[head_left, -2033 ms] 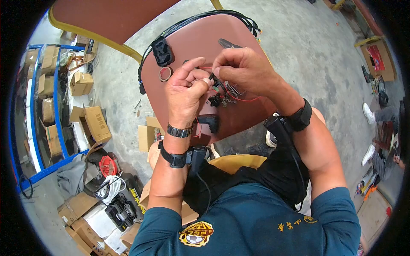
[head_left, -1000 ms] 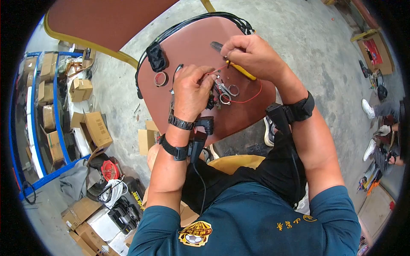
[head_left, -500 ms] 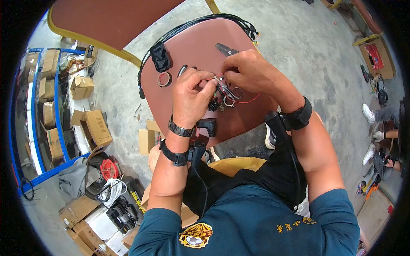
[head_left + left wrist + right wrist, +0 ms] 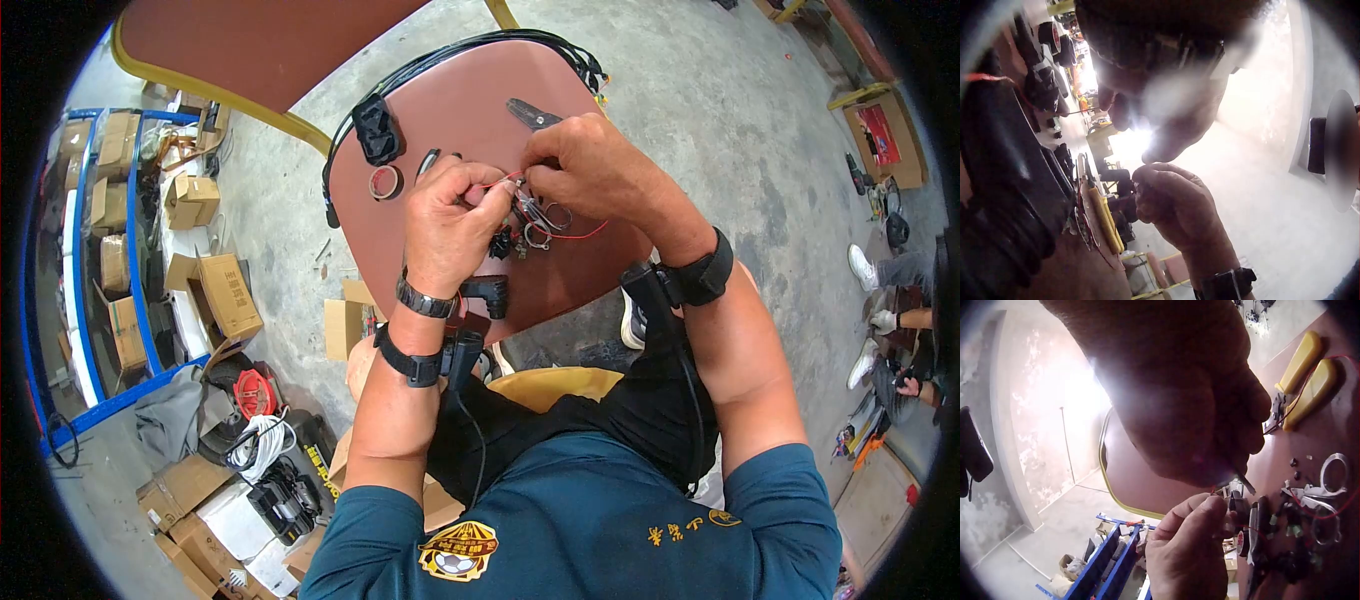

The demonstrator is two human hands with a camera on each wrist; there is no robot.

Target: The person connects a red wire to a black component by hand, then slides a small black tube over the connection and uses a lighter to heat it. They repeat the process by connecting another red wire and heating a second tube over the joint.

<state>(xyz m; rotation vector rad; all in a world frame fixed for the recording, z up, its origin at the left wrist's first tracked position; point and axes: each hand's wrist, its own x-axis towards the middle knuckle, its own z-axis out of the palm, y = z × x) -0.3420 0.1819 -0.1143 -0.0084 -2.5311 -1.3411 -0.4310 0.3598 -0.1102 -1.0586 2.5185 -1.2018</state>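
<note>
Over the brown chair seat (image 4: pixel 470 90), my left hand (image 4: pixel 445 220) pinches a thin red wire (image 4: pixel 583 237) between thumb and index finger. My right hand (image 4: pixel 580 165) pinches the same wire a short way off, its fingertips hidden from above. In the right wrist view the wire loops out past the yellow-handled pliers (image 4: pixel 1310 369), and a short dark rod-like piece (image 4: pixel 1245 481) shows below the right fingers. Scissors (image 4: pixel 1334 472) with metal finger loops lie under the hands beside black connectors (image 4: pixel 1291 559). From above, only the pliers' grey end (image 4: pixel 530 113) shows.
A tape roll (image 4: pixel 385 182), a black pouch-like item (image 4: pixel 376 130) and a black elbow-shaped piece (image 4: pixel 487 292) lie on the seat. Black cables (image 4: pixel 440 58) curve round its far edge. Blue shelving (image 4: pixel 145 240) with boxes stands left; another person's shoes (image 4: pixel 862 265) show right.
Both hands were raised close together, then the right drew away along the red wire, uncovering a yellow plier handle. It has since come back beside the left; the last half second shows little movement.
</note>
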